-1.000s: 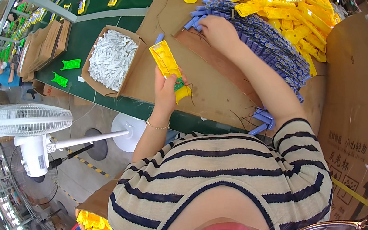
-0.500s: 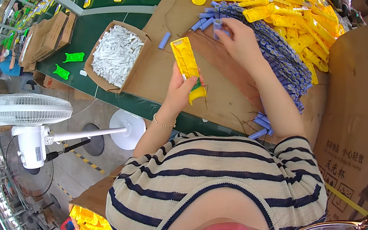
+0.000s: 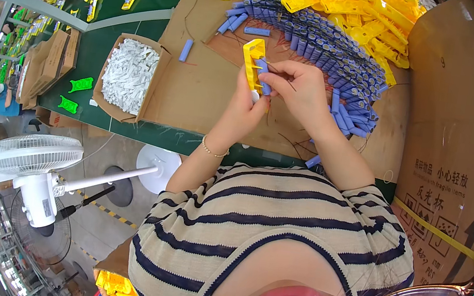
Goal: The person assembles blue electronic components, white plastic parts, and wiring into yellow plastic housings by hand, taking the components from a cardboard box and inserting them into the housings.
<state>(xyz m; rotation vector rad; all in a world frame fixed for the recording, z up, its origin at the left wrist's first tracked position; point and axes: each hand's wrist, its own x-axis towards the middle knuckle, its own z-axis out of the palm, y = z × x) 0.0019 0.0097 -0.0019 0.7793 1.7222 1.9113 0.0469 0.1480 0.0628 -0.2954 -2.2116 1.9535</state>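
Observation:
My left hand [image 3: 241, 112] is closed around the lower end of a yellow plastic housing [image 3: 253, 52], which stands tilted with its ribbed open side facing right. A blue cylindrical battery [image 3: 263, 74] lies along that open side. My right hand [image 3: 301, 90] pinches this battery with thumb and fingers, and thin wires trail near the fingertips. Whether the battery is fully seated in the housing, I cannot tell. Beyond my hands lies a large pile of blue batteries [image 3: 330, 47] with dark wires. A loose battery [image 3: 257, 31] lies just beyond the housing.
Yellow housings [image 3: 353, 8] are heaped behind the batteries. Another battery [image 3: 186, 50] lies on the cardboard, left of my hands. A carton of small white pieces [image 3: 130, 77] and green plastic parts [image 3: 81, 85] sit further left. A tall cardboard box [image 3: 459, 118] stands right, a white fan [image 3: 35, 159] lower left.
My right hand has come from the battery pile to the housing, bringing a battery against it. My left hand has turned the housing more upright. The whole view has shifted a little.

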